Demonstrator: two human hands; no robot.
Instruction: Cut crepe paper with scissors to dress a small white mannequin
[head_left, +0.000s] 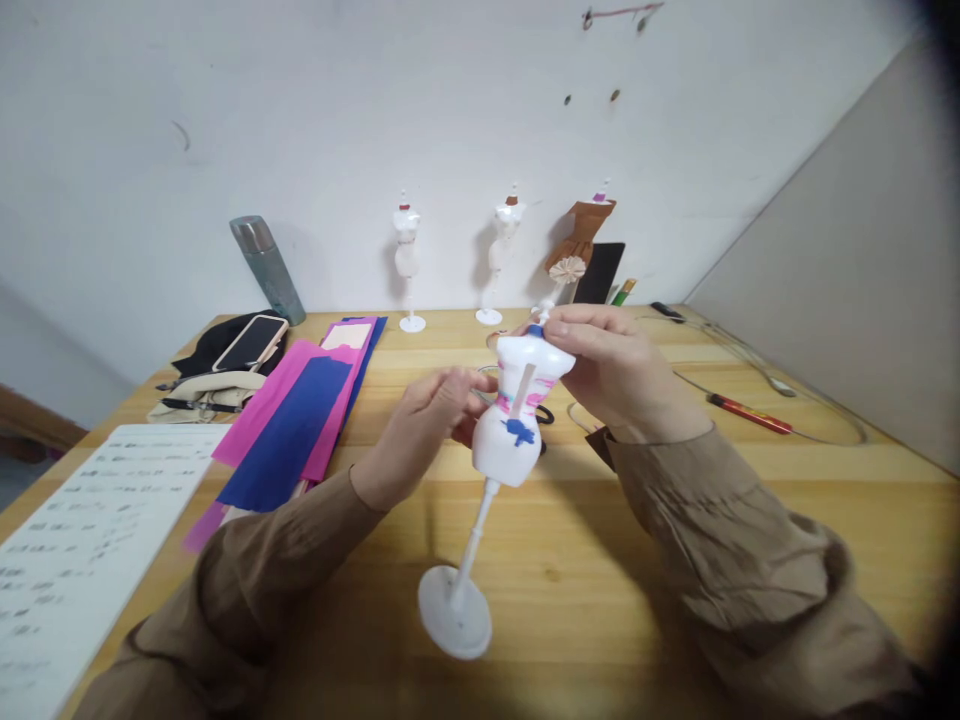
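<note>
A small white doll dress form [504, 455] is held tilted above the table, its round base [455, 612] toward me. Its torso has pink and blue marks, a pale strip down the front and a dark blue patch at the hip. Around its neck runs a blue band. My right hand [611, 365] is closed on the neck and shoulder, its fingertips at the blue band. At the waist, my left hand [431, 420] grips the form from the left, with some fingers hidden behind it.
Three more dress forms stand by the wall, one in a brown dress [586, 235]. Pink and blue sheets [300, 420], a phone [251, 343], a flask [266, 270] and a written sheet [112, 520] lie or stand left. A red pen-like stick [750, 413] and cables are right.
</note>
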